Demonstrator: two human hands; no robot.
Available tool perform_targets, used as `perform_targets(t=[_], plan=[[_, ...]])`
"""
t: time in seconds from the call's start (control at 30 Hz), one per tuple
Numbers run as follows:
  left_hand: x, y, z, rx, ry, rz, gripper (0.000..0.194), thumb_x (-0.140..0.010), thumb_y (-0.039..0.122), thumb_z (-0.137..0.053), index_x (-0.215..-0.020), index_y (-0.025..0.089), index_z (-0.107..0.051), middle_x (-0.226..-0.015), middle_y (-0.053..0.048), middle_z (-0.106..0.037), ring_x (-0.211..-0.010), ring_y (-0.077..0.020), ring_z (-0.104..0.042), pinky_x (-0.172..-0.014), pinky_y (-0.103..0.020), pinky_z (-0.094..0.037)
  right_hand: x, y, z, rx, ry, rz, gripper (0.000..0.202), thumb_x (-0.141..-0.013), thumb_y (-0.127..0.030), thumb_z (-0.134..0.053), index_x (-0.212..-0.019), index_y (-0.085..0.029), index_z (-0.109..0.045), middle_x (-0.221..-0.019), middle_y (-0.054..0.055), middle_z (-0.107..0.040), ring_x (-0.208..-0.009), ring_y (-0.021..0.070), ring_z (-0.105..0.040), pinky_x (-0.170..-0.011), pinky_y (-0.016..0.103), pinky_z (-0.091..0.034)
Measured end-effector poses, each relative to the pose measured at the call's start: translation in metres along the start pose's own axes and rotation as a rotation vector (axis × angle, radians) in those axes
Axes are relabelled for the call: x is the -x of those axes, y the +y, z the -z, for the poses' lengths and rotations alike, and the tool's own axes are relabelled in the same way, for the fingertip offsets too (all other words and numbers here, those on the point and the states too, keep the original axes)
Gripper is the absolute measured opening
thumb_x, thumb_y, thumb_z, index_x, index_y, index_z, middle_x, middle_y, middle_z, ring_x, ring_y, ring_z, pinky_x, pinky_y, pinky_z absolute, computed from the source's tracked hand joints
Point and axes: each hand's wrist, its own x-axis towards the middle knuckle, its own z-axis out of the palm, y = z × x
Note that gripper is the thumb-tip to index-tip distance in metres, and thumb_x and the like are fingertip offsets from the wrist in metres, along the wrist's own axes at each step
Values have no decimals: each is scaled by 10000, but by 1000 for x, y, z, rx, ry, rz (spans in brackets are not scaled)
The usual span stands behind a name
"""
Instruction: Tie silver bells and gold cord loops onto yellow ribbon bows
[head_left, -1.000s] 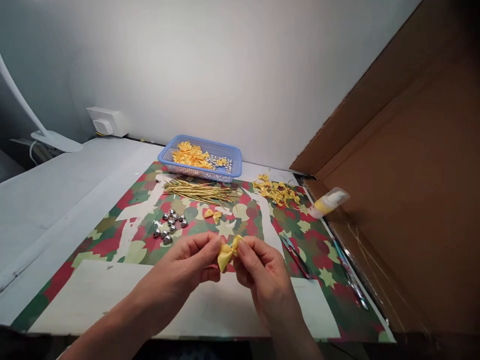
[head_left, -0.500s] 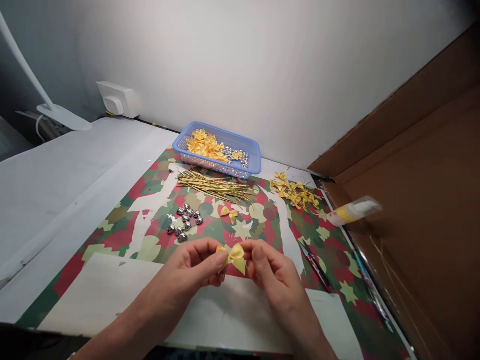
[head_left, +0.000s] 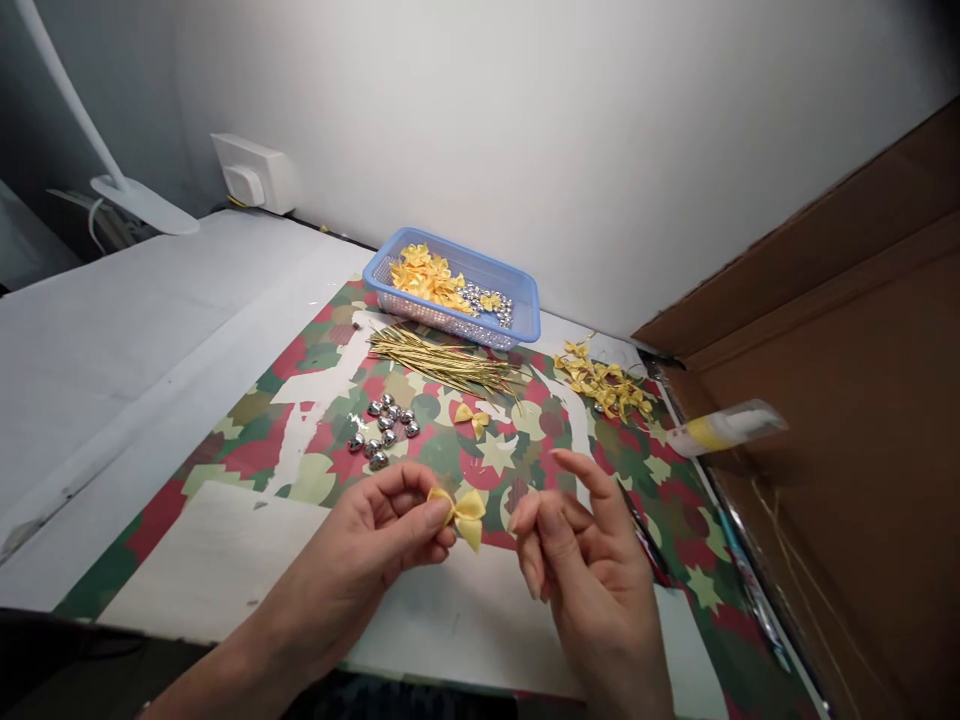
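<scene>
Between thumb and forefinger, my left hand [head_left: 401, 530] pinches a yellow ribbon bow [head_left: 466, 512] by one loop, above the front of the patterned sheet. To its right is my right hand [head_left: 581, 550], apart from the bow. Its forefinger is raised, while the thumb presses against the other fingers; anything held there is too small or hidden to make out. Beyond my hands lie another yellow bow [head_left: 472, 418] and a cluster of silver jingle bells [head_left: 384, 432]. Behind them is a bundle of gold twist ties [head_left: 442, 360].
A blue basket [head_left: 529, 305] holds yellow bows and small silver bells. Several bows with ties form a pile [head_left: 604, 385] at the right. Dark-red-handled snips [head_left: 651, 545] lie partly behind my right hand. A clear bottle [head_left: 720, 430] leans near the cardboard wall [head_left: 825, 330].
My right hand has moved right, away from the bow, and its forefinger has lifted. The left hand still pinches the bow. The whole view has shifted slightly.
</scene>
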Motion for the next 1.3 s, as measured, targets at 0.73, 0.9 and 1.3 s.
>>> perform_targets(t=[0.73, 0.9, 1.3], plan=[[15, -1, -24, 5, -295, 88, 280, -1001, 352, -665, -799, 160, -700, -537, 68, -466, -472, -33, -341, -458, -112, -304, -10, -24, 6, -433, 12, 4, 93, -941, -306, -752, -859, -264, -739, -744, -49, -645, -822, 108, -678, -918, 283, -549], [14, 1, -4, 496, -220, 79, 114, -877, 215, -822, -793, 183, -752, -975, -15, -759, -902, -115, -693, -782, -219, -581, -7, -28, 14, -593, 192, -40, 102, -926, -238, -743, -880, -200, -660, -571, -113, -385, -432, 24, -244, -495, 142, -437], [7, 4, 5, 904, -448, -24, 177, -959, 97, -701, -992, 246, -791, -1171, 69, -822, -1238, -148, -689, -1083, -296, -524, -1, -9, 6, -371, 135, -69, 147, -1007, -335, -622, -925, -231, -685, -558, -94, -322, -453, 47, -231, -504, 184, -396]])
